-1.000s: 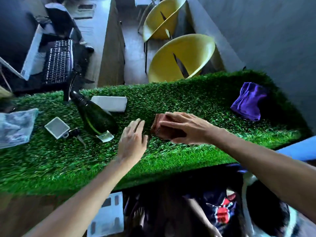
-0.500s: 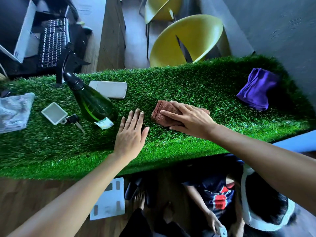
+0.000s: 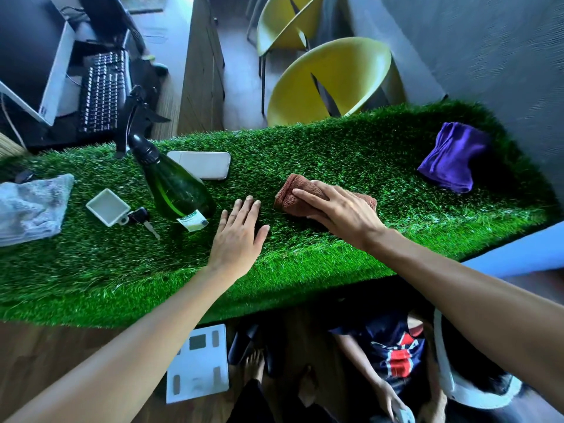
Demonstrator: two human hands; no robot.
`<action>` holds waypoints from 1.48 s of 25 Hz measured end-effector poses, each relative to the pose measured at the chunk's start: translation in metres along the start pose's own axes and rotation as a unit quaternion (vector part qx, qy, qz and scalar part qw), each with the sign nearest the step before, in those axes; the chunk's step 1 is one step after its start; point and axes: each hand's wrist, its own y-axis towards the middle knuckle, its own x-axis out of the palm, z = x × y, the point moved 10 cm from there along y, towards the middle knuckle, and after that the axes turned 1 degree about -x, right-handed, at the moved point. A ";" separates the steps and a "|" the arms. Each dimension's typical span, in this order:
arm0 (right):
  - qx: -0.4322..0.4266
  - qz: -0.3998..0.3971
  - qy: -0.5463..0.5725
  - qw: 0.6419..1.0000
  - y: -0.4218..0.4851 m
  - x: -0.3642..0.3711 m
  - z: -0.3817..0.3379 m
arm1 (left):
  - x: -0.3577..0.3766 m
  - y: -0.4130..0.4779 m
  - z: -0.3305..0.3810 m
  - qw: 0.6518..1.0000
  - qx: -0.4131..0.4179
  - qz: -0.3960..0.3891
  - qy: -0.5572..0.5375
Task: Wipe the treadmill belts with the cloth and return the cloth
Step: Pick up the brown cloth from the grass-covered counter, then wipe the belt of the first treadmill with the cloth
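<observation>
A folded brown cloth (image 3: 300,195) lies on the green artificial-grass surface (image 3: 335,148), near its middle. My right hand (image 3: 338,212) rests on top of the cloth with the fingers stretched out over it and the palm pressing down; the thumb is hidden. My left hand (image 3: 238,236) lies flat on the grass just left of the cloth, fingers apart, holding nothing and not touching the cloth. No treadmill belt is in view.
A dark green spray bottle (image 3: 174,187) lies left of my left hand, beside a white phone (image 3: 203,164), a white square tag (image 3: 107,207) with a key (image 3: 143,218), and a grey cloth (image 3: 30,206). A purple cloth (image 3: 451,157) sits far right. Yellow chairs (image 3: 332,77) stand behind. A person (image 3: 396,352) sits below.
My right hand has flattened from a curled hold to lying stretched over the brown cloth. My left hand stays flat on the grass. The view has shifted slightly.
</observation>
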 end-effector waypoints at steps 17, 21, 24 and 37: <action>0.495 0.227 0.096 0.833 -0.332 -0.054 -0.120 | -0.020 -0.160 0.179 0.928 0.361 -0.058 -0.069; 0.611 0.284 0.072 0.735 -0.456 -0.053 -0.201 | 0.002 -0.257 0.240 0.872 0.475 -0.104 -0.055; 0.689 0.308 0.074 0.652 -0.541 -0.046 -0.259 | 0.014 -0.327 0.287 0.820 0.560 -0.111 -0.043; 0.848 0.448 0.011 0.284 -0.936 -0.025 -0.504 | 0.081 -0.756 0.528 0.556 0.811 -0.178 -0.033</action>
